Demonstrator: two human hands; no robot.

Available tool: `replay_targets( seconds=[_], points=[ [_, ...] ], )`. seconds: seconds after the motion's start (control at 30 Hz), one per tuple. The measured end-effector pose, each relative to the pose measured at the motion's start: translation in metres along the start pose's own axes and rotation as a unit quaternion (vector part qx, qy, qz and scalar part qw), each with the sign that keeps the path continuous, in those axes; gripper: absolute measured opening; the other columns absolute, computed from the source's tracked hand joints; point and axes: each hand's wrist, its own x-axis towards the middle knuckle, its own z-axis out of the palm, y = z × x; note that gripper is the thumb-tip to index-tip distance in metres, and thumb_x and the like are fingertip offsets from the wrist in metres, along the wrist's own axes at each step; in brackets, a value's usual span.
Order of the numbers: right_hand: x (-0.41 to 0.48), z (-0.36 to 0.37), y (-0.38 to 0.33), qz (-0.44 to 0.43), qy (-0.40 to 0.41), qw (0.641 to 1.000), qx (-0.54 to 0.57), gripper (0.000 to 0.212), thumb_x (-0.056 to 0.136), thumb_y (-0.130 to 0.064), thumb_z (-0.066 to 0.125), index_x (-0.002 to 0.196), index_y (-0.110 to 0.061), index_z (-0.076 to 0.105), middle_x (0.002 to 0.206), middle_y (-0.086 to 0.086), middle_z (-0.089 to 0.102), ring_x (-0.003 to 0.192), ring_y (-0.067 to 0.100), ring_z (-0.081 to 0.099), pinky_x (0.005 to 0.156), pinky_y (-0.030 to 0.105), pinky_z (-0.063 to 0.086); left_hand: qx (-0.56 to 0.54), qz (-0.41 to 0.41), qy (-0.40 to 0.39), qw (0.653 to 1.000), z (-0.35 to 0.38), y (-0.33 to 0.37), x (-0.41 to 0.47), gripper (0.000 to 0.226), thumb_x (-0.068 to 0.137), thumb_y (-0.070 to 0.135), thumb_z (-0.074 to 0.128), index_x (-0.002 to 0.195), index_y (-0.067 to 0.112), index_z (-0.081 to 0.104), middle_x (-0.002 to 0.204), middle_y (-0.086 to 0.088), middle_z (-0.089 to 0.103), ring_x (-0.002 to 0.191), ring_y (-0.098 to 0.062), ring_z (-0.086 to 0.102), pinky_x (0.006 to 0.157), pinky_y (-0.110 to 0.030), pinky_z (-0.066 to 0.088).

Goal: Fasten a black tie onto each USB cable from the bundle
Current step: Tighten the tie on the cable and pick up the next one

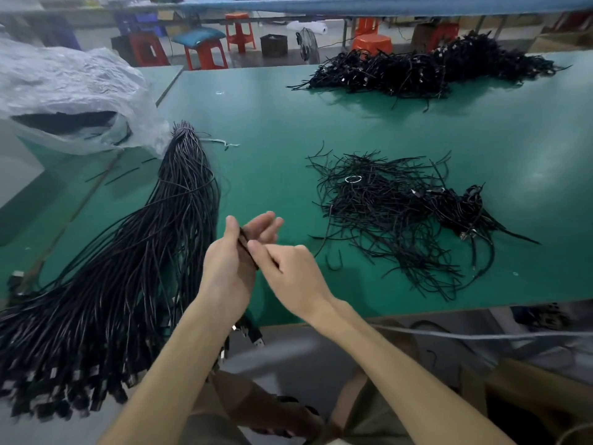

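Note:
A thick bundle of black USB cables (134, 252) lies on the left of the green table (272, 139), tied at its far end, with plugs hanging over the near edge. A loose heap of black ties (394, 216) sits to the right. My left hand (231, 261) holds a coiled black cable (247, 248) above the table's near edge. My right hand (288, 268) pinches the same cable from the right, thumb on top. Whether a tie is around it stays hidden by my fingers.
A pile of black cables (426, 69) lies at the far right of the table. A crumpled clear plastic bag (70, 97) sits at the far left. Red and orange stools (205, 49) stand beyond the table. A cardboard box (529, 396) is on the floor at right.

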Motion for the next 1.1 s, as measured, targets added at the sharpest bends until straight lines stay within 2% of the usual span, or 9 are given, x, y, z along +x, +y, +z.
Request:
replay_targets(
  seconds=[0.13,0.23,0.37,0.47,0.57,0.63,0.73,0.83,1.1],
  points=[
    [-0.007,0.002,0.017,0.010,-0.020,0.998,-0.059,0.063,0.108,-0.047,0.041,0.052,-0.021,0.030,0.044,-0.007,0.030,0.042,0.016,0.030,0.051,0.026,0.021,-0.282,-0.062,0.030,0.957,-0.005,0.021,0.006,0.035,0.113,0.030,0.035,0.089,0.016,0.056,0.072,0.010,0.060,0.049,-0.001,0.047,0.055,-0.016,0.041],
    [-0.004,-0.007,0.025,0.017,-0.006,0.997,-0.080,0.063,0.109,-0.046,0.039,0.053,-0.019,0.029,0.044,-0.007,0.029,0.042,0.012,0.028,0.053,0.031,0.026,-0.271,-0.061,-0.061,0.959,-0.021,0.033,0.000,0.042,0.110,0.033,0.039,0.071,0.023,0.047,0.058,0.011,0.038,0.038,-0.009,0.020,0.043,-0.026,0.024],
    [0.018,-0.024,0.024,0.023,0.055,0.993,-0.102,0.063,0.110,-0.040,0.042,0.052,-0.018,0.028,0.043,-0.006,0.027,0.041,0.013,0.025,0.050,0.030,0.020,0.095,-0.025,-0.188,0.977,-0.032,0.038,-0.013,0.053,0.104,0.052,0.047,0.060,0.022,0.047,0.052,0.006,0.038,0.037,-0.008,0.026,0.039,-0.018,0.018],
    [0.033,-0.032,0.016,-0.009,0.099,0.989,-0.109,0.062,0.109,-0.035,0.045,0.053,-0.021,0.024,0.042,-0.006,0.026,0.041,0.014,0.025,0.050,0.032,0.018,0.411,0.030,-0.202,0.888,-0.024,0.025,-0.017,0.060,0.104,0.054,0.045,0.063,0.014,0.064,0.055,-0.009,0.063,0.037,-0.022,0.052,0.043,-0.020,0.037],
    [0.036,-0.028,0.007,-0.038,0.112,0.988,-0.097,0.061,0.109,-0.034,0.046,0.053,-0.024,0.024,0.042,-0.008,0.026,0.041,0.016,0.027,0.050,0.029,0.019,0.480,0.128,-0.116,0.860,-0.016,0.005,-0.011,0.050,0.110,0.035,0.039,0.080,0.022,0.077,0.068,0.007,0.076,0.058,-0.007,0.068,0.059,-0.014,0.044],
    [0.032,-0.023,0.006,-0.043,0.121,0.989,-0.077,0.060,0.110,-0.033,0.045,0.053,-0.025,0.028,0.042,-0.009,0.029,0.040,0.016,0.031,0.048,0.023,0.021,0.436,0.162,-0.070,0.883,-0.014,-0.004,-0.008,0.041,0.112,0.026,0.039,0.095,0.027,0.076,0.080,0.019,0.077,0.078,0.002,0.072,0.070,-0.010,0.050],
    [0.021,-0.013,0.006,-0.042,0.100,0.993,-0.049,0.057,0.110,-0.037,0.041,0.058,-0.017,0.054,0.046,-0.006,0.050,0.043,0.014,0.049,0.047,0.026,0.037,0.275,0.100,-0.038,0.955,-0.016,-0.009,-0.002,0.042,0.108,0.038,0.042,0.112,0.011,0.075,0.108,0.000,0.079,0.108,-0.014,0.073,0.093,-0.024,0.057],
    [0.010,-0.004,0.005,-0.063,0.089,0.992,-0.060,0.053,0.110,-0.032,0.046,0.057,-0.026,0.039,0.045,-0.014,0.034,0.037,0.011,0.036,0.046,0.022,0.026,0.082,0.017,-0.032,0.996,-0.010,-0.003,0.001,0.057,0.109,0.042,0.036,0.125,-0.003,0.067,0.126,-0.015,0.072,0.122,-0.019,0.067,0.103,-0.032,0.051],
    [-0.002,0.004,0.011,-0.151,0.103,0.956,-0.228,0.045,0.104,-0.034,0.050,0.068,-0.008,0.063,0.056,0.008,0.064,0.048,0.028,0.055,0.053,0.028,0.036,-0.177,-0.099,0.064,0.977,0.006,0.005,0.001,0.029,0.110,0.026,0.045,0.086,0.012,0.055,0.085,0.001,0.071,0.072,-0.014,0.074,0.080,-0.033,0.055]
  ],
)
